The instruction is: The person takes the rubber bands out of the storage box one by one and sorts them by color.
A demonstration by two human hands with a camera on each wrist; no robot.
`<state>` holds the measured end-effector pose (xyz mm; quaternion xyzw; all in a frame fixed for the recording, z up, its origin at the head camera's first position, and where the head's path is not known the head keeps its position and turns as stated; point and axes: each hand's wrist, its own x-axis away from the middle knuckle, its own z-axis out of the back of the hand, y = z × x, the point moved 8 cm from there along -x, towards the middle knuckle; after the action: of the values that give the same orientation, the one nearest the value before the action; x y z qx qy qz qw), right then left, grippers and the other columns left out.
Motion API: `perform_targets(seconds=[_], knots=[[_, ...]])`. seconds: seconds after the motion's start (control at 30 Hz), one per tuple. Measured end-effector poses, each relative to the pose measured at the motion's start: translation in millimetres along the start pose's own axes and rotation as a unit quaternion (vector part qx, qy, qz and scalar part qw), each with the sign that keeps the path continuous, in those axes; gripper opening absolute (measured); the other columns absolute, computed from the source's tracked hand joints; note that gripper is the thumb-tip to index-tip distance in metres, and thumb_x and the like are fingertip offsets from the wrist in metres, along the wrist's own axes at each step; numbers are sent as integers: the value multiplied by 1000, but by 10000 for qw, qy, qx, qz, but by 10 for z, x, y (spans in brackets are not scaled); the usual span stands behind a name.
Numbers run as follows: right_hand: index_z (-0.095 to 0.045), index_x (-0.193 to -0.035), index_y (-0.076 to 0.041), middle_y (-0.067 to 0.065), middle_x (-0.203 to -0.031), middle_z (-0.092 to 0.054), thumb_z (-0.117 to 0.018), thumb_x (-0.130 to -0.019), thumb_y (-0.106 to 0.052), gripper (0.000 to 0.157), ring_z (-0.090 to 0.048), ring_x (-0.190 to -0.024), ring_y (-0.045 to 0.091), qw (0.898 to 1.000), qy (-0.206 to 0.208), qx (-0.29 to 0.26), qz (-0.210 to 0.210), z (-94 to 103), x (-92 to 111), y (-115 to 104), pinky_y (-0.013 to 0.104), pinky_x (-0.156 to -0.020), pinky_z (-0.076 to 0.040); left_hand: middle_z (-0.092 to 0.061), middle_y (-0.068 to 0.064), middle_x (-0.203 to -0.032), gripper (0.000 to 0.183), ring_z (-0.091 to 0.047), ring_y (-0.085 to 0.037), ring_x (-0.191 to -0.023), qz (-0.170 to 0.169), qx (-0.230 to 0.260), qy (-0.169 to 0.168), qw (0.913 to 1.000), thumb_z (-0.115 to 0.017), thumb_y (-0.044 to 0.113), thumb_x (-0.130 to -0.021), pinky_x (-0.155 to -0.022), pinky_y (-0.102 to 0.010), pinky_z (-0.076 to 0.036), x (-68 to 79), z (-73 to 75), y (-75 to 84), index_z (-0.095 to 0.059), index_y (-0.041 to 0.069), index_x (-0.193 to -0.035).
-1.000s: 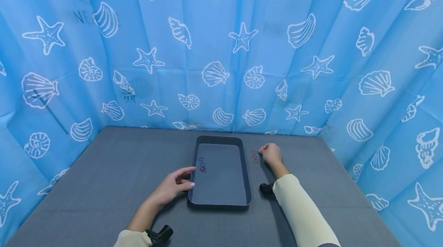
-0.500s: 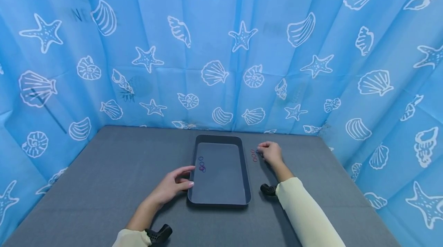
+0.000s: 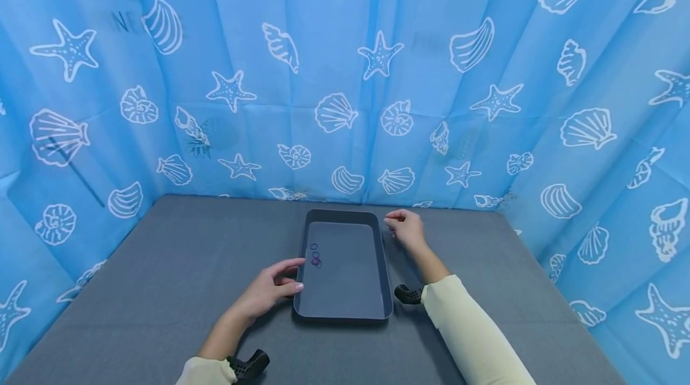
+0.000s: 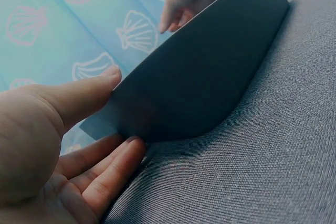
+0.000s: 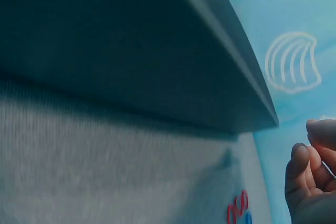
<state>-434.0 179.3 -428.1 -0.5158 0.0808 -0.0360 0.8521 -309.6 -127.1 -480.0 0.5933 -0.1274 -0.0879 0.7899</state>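
My left hand (image 3: pixel 269 286) lies at the left side of a dark grey tray (image 3: pixel 345 317). In the left wrist view its thumb touches the outer wall near the rim, with the other fingers lower at the wall's base. Several small blue and purple rings (image 3: pixel 316 256) lie inside the tray near the left wall. My right hand (image 3: pixel 408 229) hovers beside the tray's far right corner, thumb and fingers brought close together; I cannot tell whether something thin is between them. Small red rings (image 5: pixel 237 206) and a bit of blue (image 5: pixel 248 217) show on the table beneath.
A grey cloth-covered table (image 3: pixel 215 235) spreads around the tray. Behind it and at both sides hangs a blue curtain (image 3: pixel 345 151) with white shell prints. Black devices sit on the left wrist (image 3: pixel 249 364) and right wrist (image 3: pixel 408 294).
My right hand has moved left and away from me, from beside the red rings to the tray's far right corner, now covering the rings in the head view. My left hand stays put.
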Motion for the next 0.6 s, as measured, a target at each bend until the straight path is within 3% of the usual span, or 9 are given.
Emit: perform_targets(seconds=[0.3, 0.6], knots=[[-62, -82, -8, 7, -74, -58, -63, -79, -13, 7, -54, -56, 19, 9987, -255, 260, 363, -213, -11, -282, 28, -50, -47, -39, -8, -128, 49, -52, -20, -95, -37, 52, -34, 10000, -62, 27, -79, -80, -40, -43, 2, 23, -10, -44, 27, -125], [-62, -84, -9, 4, -78, -59, -64, -78, -15, 8, -56, -64, 21, 9964, -610, 396, 432, -323, 23, -547, 29, -54, -48, -39, -9, -128, 50, -51, -20, -96, 3, 38, -89, 10000, -62, 28, -79, -81, -41, -43, -5, 9, -14, -44, 28, -125]])
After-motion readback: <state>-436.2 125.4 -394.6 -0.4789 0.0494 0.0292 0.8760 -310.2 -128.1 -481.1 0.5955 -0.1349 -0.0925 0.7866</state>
